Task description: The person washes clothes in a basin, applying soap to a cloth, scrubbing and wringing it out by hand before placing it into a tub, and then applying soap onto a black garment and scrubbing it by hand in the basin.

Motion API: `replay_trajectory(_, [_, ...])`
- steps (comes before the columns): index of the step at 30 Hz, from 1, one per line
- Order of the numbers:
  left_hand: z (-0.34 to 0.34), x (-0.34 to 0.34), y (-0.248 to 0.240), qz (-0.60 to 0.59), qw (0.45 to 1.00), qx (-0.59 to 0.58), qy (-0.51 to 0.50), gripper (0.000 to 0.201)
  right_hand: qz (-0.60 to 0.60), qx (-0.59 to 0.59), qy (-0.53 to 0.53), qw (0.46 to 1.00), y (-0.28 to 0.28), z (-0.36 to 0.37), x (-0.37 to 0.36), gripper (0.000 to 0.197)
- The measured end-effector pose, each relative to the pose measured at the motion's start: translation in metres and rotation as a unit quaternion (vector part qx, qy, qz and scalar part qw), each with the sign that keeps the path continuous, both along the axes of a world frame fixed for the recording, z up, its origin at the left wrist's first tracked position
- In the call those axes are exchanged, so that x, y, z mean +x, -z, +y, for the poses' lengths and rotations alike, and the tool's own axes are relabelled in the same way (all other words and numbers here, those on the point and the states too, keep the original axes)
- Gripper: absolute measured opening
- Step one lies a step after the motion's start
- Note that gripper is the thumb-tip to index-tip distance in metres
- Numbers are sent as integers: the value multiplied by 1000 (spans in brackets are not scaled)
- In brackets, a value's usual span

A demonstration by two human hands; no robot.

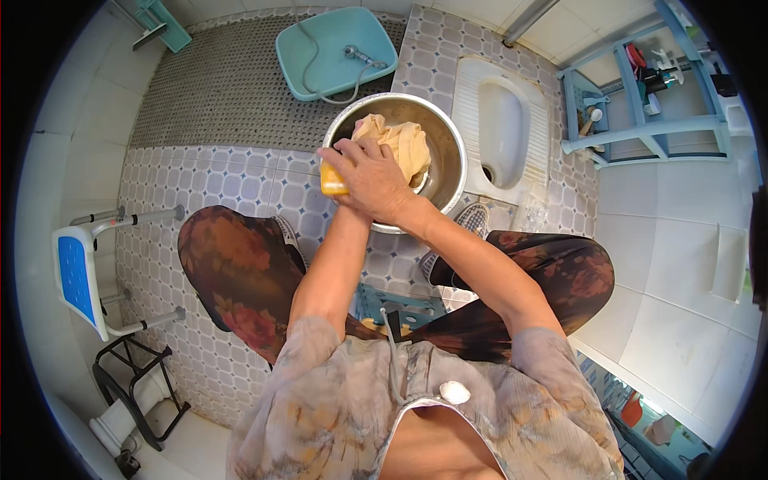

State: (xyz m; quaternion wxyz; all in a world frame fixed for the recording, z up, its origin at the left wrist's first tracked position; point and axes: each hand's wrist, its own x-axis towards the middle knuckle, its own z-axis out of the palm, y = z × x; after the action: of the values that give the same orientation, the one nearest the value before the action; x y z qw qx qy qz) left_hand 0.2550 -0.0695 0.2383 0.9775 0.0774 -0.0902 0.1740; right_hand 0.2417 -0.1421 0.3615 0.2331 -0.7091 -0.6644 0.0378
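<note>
Leaned above the tiled floor (220,172) over a round steel basin (456,152), with a pale yellow cloth (410,152) bunched inside. Seemed partway through, having gathered the cloth but not yet put it aside. Reached inward, crossing the right hand (372,180) over the mostly hidden left hand (358,211). Apparently clasped a yellow block (334,182) in the right grip; couldn't tell the left's state.

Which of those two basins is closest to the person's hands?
The round silvery metal basin, beneath the right hand; the rounded-rectangular turquoise plastic basin lies farther away, holding a silver shower head.
</note>
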Motion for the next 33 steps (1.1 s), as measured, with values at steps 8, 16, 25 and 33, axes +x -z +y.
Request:
replay_trajectory(8, [-35, -15, -50, 160, 987, 3, 2, 50, 27, 22, 262, 964, 54, 21, 89, 48])
replay_trajectory(16, [-36, -22, -34, -30, 991, -93, -87, 51, 90, -36, 124, 988, 44, 12, 5, 40])
replay_trajectory(25, [-11, -40, -28, 180, 980, -77, -33, 71, 70, -31, 301, 951, 100, 4, 94, 42])
replay_trajectory(33, [2, -40, -63, 232, 970, -42, -62, 73, 648, 41, 375, 662, 146, -25, 149, 46])
